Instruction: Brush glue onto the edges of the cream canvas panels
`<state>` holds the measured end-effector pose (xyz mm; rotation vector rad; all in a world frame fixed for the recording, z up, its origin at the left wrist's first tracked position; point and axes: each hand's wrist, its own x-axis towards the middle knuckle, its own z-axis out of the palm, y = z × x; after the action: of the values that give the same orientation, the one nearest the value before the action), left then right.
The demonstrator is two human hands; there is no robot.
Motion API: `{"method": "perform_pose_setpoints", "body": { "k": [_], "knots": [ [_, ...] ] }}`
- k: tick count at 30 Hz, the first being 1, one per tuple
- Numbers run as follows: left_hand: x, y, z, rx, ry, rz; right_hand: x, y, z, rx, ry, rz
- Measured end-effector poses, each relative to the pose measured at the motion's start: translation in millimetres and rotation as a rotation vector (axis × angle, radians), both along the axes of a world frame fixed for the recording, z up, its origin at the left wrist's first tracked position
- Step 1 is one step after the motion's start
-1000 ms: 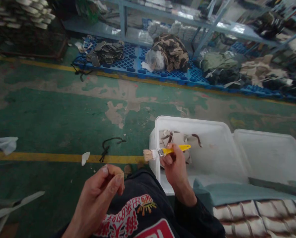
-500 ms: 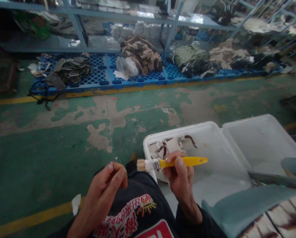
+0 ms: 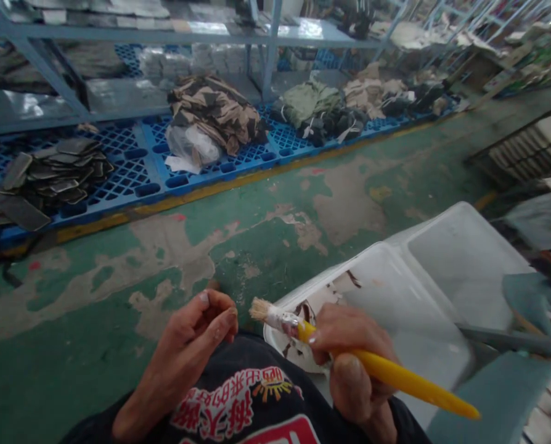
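Note:
My right hand (image 3: 359,351) is closed around a paintbrush (image 3: 409,379) with a yellow handle. The brush slants, its pale, splayed bristles pointing to the left and its handle end to the lower right. White residue coats the metal band and the base of the bristles. To the left of the bristles, my left hand (image 3: 196,336) is loosely curled, thumb against the fingers, with nothing visible in it. Beneath the brush stands a white plastic bin (image 3: 395,296) holding pale pieces with dark brown edges (image 3: 322,296), partly hidden by my right hand.
Blue pallets (image 3: 150,157) along the shelving carry dark flat pieces (image 3: 56,176), a brown cloth pile (image 3: 215,111) and green cloth (image 3: 310,102). Another white bin (image 3: 460,259) adjoins the first. A grey-blue surface (image 3: 497,388) lies at lower right. The green floor (image 3: 95,320) is worn.
The view has swung to the right and tilted. My right hand has rolled over the brush, whose handle now points down to the right instead of lying nearly level. My left hand stays curled.

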<state>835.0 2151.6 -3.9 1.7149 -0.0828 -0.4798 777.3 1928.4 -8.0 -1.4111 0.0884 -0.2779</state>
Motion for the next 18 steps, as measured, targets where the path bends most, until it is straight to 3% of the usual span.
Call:
{"method": "perform_pose_setpoints", "body": {
  "k": [4,10,13,18],
  "knots": [
    [83,0,8.7,-0.043,-0.062,-0.175,73,19,18.5,-0.395,-0.275,-0.124],
    [189,-23,12.6,-0.054,-0.048,-0.373,149,14,27.0,-0.506,-0.158,-0.259],
    [233,-51,3.3,-0.017,-0.070,-0.536,176,-3,21.1,-0.497,-0.106,-0.327],
    [290,-126,-4.9,0.023,-0.142,-0.607,206,-56,4.5,-0.411,-0.032,-0.469]
  ]
}}
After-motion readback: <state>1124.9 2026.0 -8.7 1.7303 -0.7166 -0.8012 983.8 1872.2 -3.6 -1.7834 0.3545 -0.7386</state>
